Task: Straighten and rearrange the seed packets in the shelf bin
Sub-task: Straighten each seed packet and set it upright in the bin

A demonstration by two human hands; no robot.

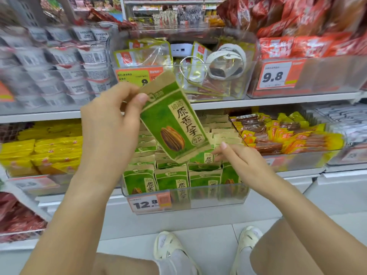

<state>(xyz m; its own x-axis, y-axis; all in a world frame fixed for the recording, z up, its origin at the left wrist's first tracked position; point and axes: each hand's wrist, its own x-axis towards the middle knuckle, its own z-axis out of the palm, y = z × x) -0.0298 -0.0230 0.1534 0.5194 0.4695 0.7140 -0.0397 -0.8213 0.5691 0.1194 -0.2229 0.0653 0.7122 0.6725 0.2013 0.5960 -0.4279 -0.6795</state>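
I read the left grip as closed: thumb and curled fingers pinch the upper left edge of one packet, held tilted in the air above the bin. The right grip is loosely spread, fingers relaxed, index tip just below the packet's lower right corner, over the packets standing in the bin. It holds nothing.

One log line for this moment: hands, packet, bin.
left hand: pinches lifted seed packet | right hand: open, fingertips at packets in bin | lifted packet: tilted above bin
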